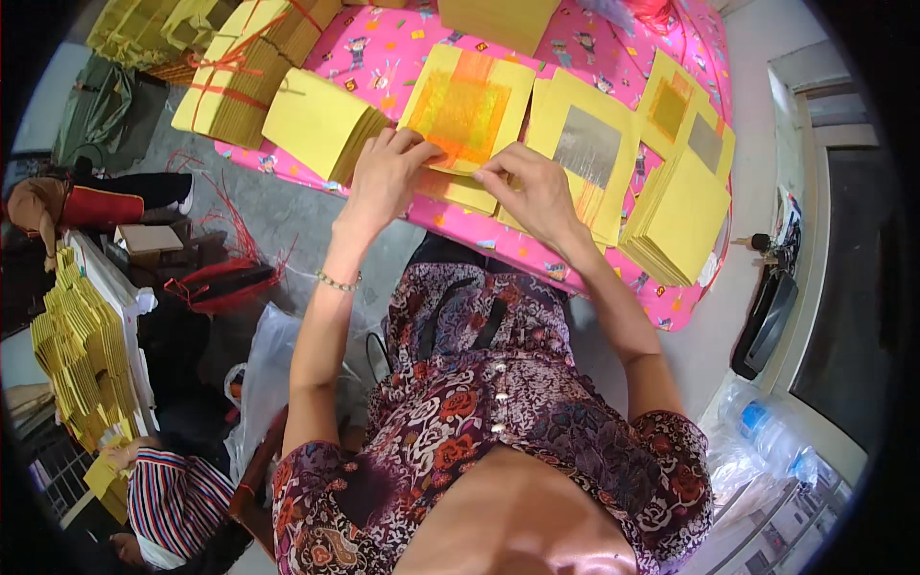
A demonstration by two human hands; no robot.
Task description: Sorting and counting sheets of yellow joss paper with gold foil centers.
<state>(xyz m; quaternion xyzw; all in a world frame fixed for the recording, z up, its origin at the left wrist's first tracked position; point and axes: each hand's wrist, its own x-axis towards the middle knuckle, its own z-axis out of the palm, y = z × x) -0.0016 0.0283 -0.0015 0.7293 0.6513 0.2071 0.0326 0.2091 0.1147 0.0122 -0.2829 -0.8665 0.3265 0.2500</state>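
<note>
My left hand [385,178] and my right hand [530,189] meet at the near edge of a yellow paper sheet with an orange square [467,108], lying on a small pile on the pink patterned table [379,53]. Both hands pinch the sheet's lower edge, fingertips almost touching. To the right lies a stack of yellow sheets with a silver foil square [586,147]. A plain yellow stack [321,125] sits just left of my left hand.
More yellow stacks [678,218] stand at the table's right end, and tied bundles [244,81] at the left. Another person in a striped sleeve [177,498] sits lower left beside folded yellow papers [81,355]. A plastic bottle [767,426] is lower right.
</note>
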